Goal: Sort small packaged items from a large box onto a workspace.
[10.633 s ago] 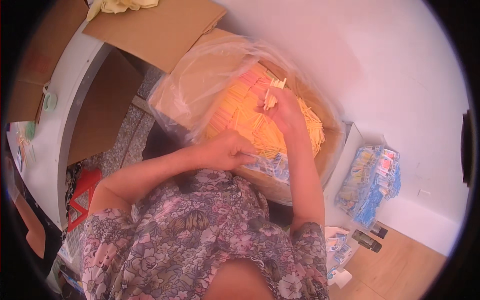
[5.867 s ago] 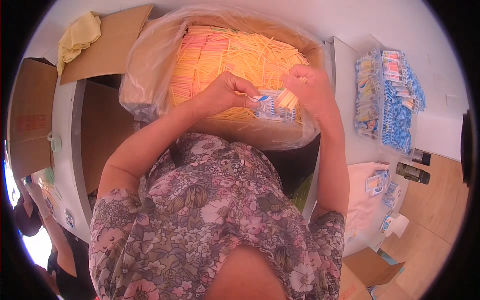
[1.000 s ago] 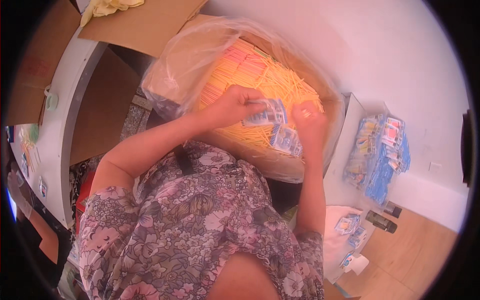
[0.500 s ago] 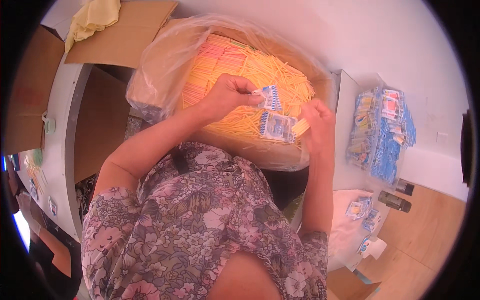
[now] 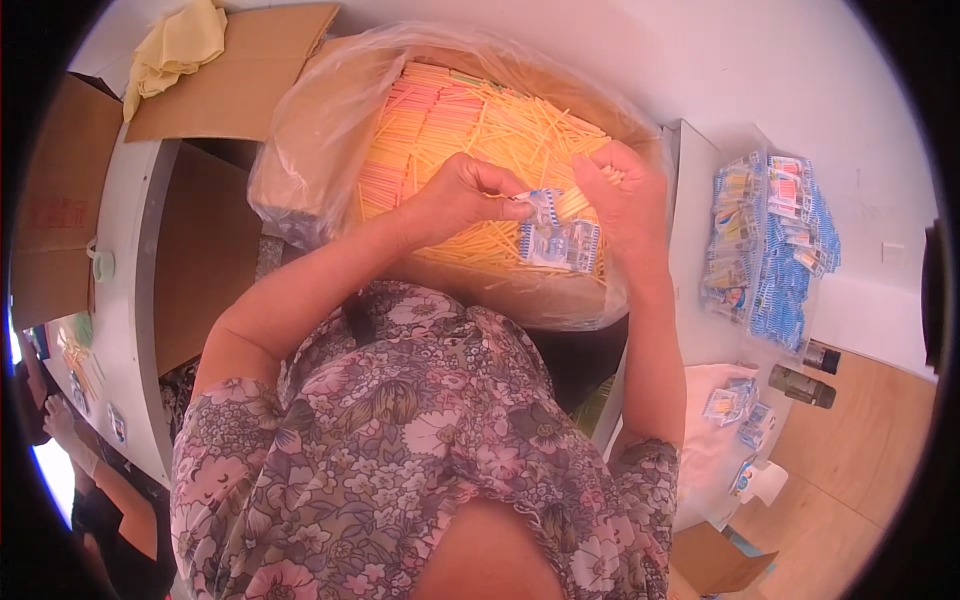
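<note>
My left hand (image 5: 470, 198) pinches a small blue-and-white plastic packet (image 5: 543, 206) by its left side. From the other side, my right hand (image 5: 632, 205) grips a bundle of thin yellow sticks (image 5: 573, 204), its ends at the packet; whether they are inside it I cannot tell. Just below lies a second blue-and-white packet (image 5: 562, 247), on top of the loose sticks. Both hands are over a large cardboard box (image 5: 500, 298) lined with clear plastic. Yellow sticks (image 5: 530, 115) fill it, with pink ones (image 5: 425, 105) towards the far left.
To the right stands a clear bin (image 5: 745, 335) crammed with filled packets (image 5: 780, 280). Nearer are a pink cloth (image 5: 703, 405) with several packets and a dark cylindrical object (image 5: 803, 386). A cardboard flap (image 5: 255, 70) and yellow cloth (image 5: 178, 50) are far left. Another person's gloved hand (image 5: 66, 428) shows lower left.
My right hand has moved up and brought the yellow bundle to the held packet. Earlier the bundle was lower, by the lying packet. My left hand has stayed nearly in place.
</note>
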Action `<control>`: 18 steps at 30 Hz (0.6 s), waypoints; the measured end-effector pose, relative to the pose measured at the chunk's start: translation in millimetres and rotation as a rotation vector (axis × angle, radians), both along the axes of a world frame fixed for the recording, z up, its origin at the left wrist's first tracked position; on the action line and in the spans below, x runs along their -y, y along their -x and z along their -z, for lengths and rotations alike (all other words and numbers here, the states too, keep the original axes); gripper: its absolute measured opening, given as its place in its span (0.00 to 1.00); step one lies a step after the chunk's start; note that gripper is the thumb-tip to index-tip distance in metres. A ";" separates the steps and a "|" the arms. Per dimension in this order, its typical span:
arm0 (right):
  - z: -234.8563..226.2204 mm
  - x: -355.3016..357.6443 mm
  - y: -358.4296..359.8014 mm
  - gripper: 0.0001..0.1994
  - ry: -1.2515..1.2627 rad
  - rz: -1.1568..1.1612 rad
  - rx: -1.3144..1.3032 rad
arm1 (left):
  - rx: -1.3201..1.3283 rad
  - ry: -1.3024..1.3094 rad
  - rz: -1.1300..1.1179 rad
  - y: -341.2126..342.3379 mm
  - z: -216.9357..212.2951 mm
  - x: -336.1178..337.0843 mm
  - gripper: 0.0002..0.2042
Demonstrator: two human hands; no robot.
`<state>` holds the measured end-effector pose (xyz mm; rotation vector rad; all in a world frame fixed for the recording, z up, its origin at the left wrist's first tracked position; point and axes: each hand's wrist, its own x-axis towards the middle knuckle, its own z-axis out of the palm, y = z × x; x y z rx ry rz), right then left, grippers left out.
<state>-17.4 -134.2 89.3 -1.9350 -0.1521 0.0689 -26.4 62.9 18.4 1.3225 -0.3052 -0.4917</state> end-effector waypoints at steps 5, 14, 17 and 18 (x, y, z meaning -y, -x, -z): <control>-16.5 -11.0 8.9 0.07 0.393 -0.160 0.193 | -0.105 0.067 -0.024 2.9 0.2 3.7 0.06; -7.9 3.6 40.6 0.11 0.265 0.062 0.341 | -0.143 0.136 -0.028 5.5 -3.3 27.6 0.08; 15.6 30.4 65.2 0.13 0.262 0.133 0.351 | -0.060 0.000 0.031 1.4 -8.6 37.8 0.08; 11.4 45.8 77.7 0.13 0.263 0.223 0.318 | 0.024 -0.109 0.026 -1.4 -8.7 38.4 0.08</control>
